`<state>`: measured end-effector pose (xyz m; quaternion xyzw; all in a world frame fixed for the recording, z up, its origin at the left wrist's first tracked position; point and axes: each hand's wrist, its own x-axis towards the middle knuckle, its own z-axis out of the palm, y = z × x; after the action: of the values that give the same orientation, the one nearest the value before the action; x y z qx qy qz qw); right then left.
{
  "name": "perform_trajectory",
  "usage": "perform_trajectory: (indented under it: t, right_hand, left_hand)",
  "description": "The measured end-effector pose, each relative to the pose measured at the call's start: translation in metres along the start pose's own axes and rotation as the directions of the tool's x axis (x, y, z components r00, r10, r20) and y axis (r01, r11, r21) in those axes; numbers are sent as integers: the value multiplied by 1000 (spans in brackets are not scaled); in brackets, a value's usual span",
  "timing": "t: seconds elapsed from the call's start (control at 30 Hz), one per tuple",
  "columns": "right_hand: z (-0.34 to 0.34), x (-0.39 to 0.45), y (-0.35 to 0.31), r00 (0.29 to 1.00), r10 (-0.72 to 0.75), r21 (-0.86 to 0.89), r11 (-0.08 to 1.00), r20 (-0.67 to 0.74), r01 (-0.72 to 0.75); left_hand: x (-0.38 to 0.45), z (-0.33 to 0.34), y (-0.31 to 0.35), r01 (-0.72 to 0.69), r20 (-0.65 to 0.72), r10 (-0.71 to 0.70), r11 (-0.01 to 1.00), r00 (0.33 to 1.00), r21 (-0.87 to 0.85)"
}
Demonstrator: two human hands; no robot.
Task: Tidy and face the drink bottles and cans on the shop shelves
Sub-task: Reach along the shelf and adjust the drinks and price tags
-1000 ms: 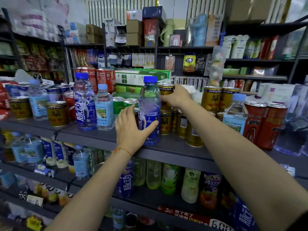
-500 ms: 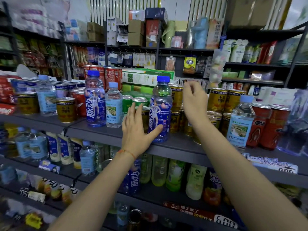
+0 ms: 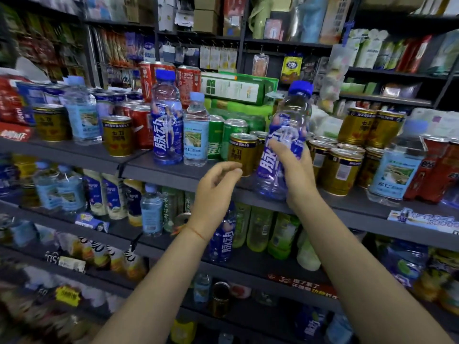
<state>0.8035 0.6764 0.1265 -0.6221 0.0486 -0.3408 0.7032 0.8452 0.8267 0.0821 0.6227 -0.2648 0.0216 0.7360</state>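
Nearest the camera, two bare forearms rise from the bottom of the frame. The left hand [image 3: 216,187], at centre, grasps nothing; its fingers hang loosely curled just short of the shelf edge [image 3: 173,180]. The right hand [image 3: 296,173], right of centre, is wrapped round the lower body of a blue-labelled bottle [image 3: 285,140], which tilts a little and seems lifted just off the shelf, label facing out.

The step in hand looks like moving this bottle to join its twin, the second blue bottle [image 3: 167,120] standing upright at upper centre-left beside a small water bottle [image 3: 196,131]. The next move likely calls for carrying it leftward and setting it down upright, label forward.

Room is tight: a gold can [image 3: 242,153] stands just beside the held bottle on its left, and more gold cans [image 3: 340,170] crowd its right. The bare strip of shelf in front of the small water bottle and green cans [image 3: 216,137] offers the open ground. Farther back, boxes and packets fill the rear shelving.
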Motion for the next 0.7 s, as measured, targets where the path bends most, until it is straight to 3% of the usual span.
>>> perform_trajectory:
  t: [0.07,0.17,0.33,0.53,0.7]
  right_hand:
    - [-2,-17,-10,990,110,247,960,87,-129]
    - [-12,-38,-20,965,185,322,917,184,-237]
    - [-51,-76,-34,936,285,306,890,206,-339]
    - [-177,-143,-66,915,310,217,904,259,-368]
    - [-335,-213,-76,979,167,-29,986,117,-165]
  left_hand:
    - [-4,3,1,104,58,-97,985,994,-136]
    - [-14,16,7,226,181,-179,932,967,-283]
    - [-48,64,19,300,291,-203,891,935,-341]
    - [-114,183,40,329,384,-194,886,903,-327]
    - [-205,316,48,347,560,-158,905,813,-248]
